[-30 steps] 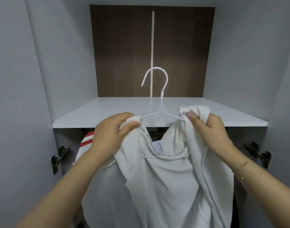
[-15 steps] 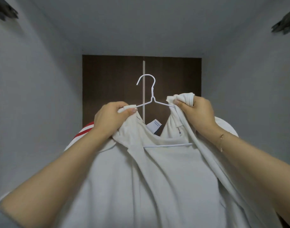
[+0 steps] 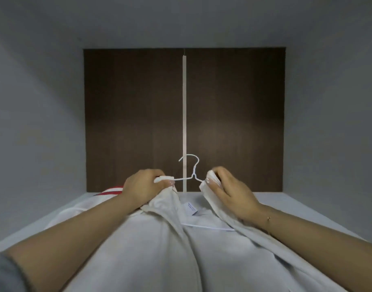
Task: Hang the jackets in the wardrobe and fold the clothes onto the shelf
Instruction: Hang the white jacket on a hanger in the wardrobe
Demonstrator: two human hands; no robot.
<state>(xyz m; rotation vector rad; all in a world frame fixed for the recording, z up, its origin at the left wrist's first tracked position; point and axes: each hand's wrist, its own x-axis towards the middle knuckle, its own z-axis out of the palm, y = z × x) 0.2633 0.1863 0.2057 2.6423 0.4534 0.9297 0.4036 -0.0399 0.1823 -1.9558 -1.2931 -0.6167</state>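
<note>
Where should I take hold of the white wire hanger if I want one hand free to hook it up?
Probably the hanger at its twisted neck, just under the hook, pinched from below and in front. That stretch of wire is bare and central, so the white jacket should hang evenly. The left hand and right hand now grip the cloth-covered shoulders at either side.

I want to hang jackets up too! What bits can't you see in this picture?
All in the head view:
- Hanging rail: not in the picture, so where the hanger hook will catch is unknown.
- White jacket: its lower part is cut off by the bottom edge.
- Hanger shoulders: covered by the jacket, the left hand and the right hand.
- Red-striped garment: mostly behind the left arm.
- Label: print too small to read.
</note>
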